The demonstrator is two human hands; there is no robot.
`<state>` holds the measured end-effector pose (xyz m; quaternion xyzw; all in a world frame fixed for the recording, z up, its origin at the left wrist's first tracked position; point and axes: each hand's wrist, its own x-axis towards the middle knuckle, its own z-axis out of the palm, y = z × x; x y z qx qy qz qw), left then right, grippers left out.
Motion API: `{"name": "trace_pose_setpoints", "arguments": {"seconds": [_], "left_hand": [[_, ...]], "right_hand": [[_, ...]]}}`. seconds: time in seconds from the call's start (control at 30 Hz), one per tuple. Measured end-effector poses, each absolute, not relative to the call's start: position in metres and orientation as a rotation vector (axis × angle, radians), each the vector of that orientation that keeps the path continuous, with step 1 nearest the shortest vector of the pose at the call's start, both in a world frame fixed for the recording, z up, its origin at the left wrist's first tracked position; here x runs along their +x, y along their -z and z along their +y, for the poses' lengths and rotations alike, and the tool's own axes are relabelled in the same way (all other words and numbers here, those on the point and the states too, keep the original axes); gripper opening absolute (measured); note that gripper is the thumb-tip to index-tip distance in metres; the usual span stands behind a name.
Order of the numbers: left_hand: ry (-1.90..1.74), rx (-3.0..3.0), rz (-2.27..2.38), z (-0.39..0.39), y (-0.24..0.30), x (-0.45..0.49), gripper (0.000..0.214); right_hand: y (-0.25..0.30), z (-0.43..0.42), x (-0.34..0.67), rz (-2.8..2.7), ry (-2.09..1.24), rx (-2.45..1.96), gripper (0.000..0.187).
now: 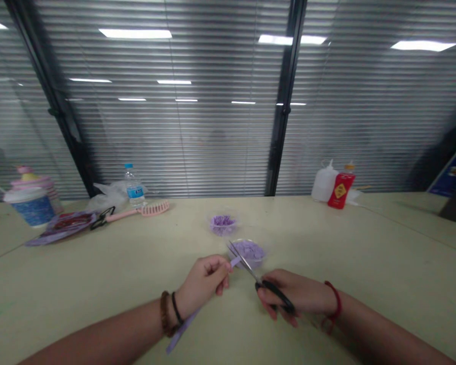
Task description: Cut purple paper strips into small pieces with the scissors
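Note:
My left hand [207, 279] pinches a light purple strip [182, 332]; its short end sticks out past the fingertips and its long tail hangs below the wrist. Black-handled scissors [274, 295] are in my right hand [289, 291], fingers wrapped through the handles. Their blades point up and left, slightly parted, beside the strip's short end; whether they touch it I cannot tell. Just behind the blades stands a clear bowl [265, 253] holding light purple cut pieces [249, 249]. Farther back is a second clear bowl [213, 230] with darker purple bits [222, 223].
At the back left are a blue paper cup [32, 208], a purple bag [66, 228], a pink hairbrush [154, 209] and a water bottle [134, 187]. At the back right stand a white squeeze bottle [323, 183] and a red bottle [341, 190]. A blinded window rises behind the table.

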<state>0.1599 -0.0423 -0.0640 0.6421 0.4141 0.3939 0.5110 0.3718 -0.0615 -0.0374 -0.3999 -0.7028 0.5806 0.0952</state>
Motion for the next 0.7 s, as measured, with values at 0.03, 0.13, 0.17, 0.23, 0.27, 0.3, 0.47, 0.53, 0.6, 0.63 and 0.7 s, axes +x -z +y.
{"name": "trace_pose_setpoints", "arguments": {"seconds": [0.03, 0.13, 0.17, 0.23, 0.27, 0.3, 0.47, 0.53, 0.6, 0.63, 0.7], "left_hand": [[-0.942, 1.545, 0.996, -0.0421, 0.0644, 0.16, 0.033], [-0.929, 1.538, 0.995, -0.041, 0.066, 0.1596, 0.033], [-0.925, 1.537, 0.995, -0.0406, 0.0667, 0.1594, 0.032], [-0.92, 1.541, 0.993, -0.0401, 0.0678, 0.1591, 0.032], [-0.916, 1.547, 0.994, -0.0399, 0.0682, 0.1591, 0.032], [-0.914, 1.554, 0.993, -0.0399, 0.0684, 0.1592, 0.032], [-0.901, 1.588, 0.99, -0.0404, 0.0676, 0.16, 0.033], [-0.904, 1.591, 0.983, -0.0403, 0.0668, 0.1598, 0.033], [-0.916, 1.573, 0.976, -0.0397, 0.0661, 0.159, 0.032], [-0.923, 1.562, 0.975, -0.0393, 0.0658, 0.1584, 0.031], [-0.934, 1.55, 0.982, -0.038, 0.0654, 0.1569, 0.029]], "right_hand": [[0.0379, -0.061, 0.3714, -2.078, -1.72, -1.185, 0.05], [0.0378, -0.0607, 0.3704, -2.057, -1.719, -1.197, 0.05], [0.0377, -0.0609, 0.3703, -2.048, -1.723, -1.208, 0.05], [0.0378, -0.0612, 0.3702, -2.031, -1.73, -1.222, 0.051], [0.0381, -0.0612, 0.3701, -2.024, -1.732, -1.221, 0.051], [0.0385, -0.0612, 0.3701, -2.02, -1.733, -1.217, 0.051], [0.0399, -0.0605, 0.369, -2.016, -1.727, -1.223, 0.051], [0.0396, -0.0603, 0.369, -2.002, -1.726, -1.225, 0.052], [0.039, -0.0601, 0.37, -1.968, -1.728, -1.217, 0.052], [0.0387, -0.0599, 0.3709, -1.941, -1.728, -1.212, 0.053], [0.0378, -0.0592, 0.373, -1.87, -1.717, -1.206, 0.054]]}}
